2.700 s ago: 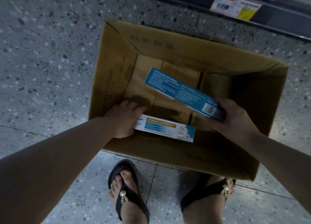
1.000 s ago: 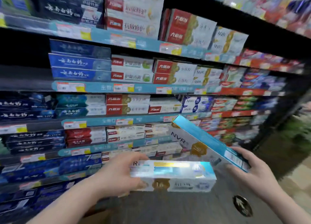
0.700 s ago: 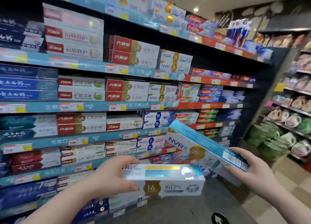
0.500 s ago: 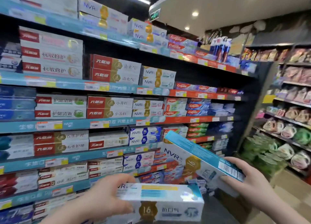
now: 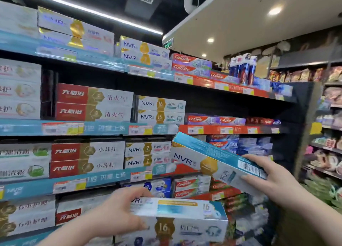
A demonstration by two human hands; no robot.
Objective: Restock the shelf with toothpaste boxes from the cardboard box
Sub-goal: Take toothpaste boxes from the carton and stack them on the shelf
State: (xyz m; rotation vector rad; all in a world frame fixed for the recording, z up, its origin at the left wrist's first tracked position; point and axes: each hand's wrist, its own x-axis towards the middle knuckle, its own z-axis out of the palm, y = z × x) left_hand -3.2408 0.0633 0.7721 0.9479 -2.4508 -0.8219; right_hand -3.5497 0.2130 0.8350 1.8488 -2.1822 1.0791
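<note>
My left hand grips the left end of a white and teal NVR toothpaste box, held level low in the view. My right hand grips the right end of a second NVR toothpaste box, tilted with its left end raised toward the shelf. Two matching NVR "16" boxes are stacked on that shelf above, with dark space over them. The cardboard box is out of view.
Shelves full of toothpaste boxes fill the left and centre: red and white boxes, Colgate boxes, NVR boxes on top. The shelving unit ends in a dark panel. More shelves with packaged goods stand at the right.
Both hands lifted the two boxes out of the cardboard box on the floor. The view swung up from the floor to the shelves, and the right-hand box now sits closer to the shelf.
</note>
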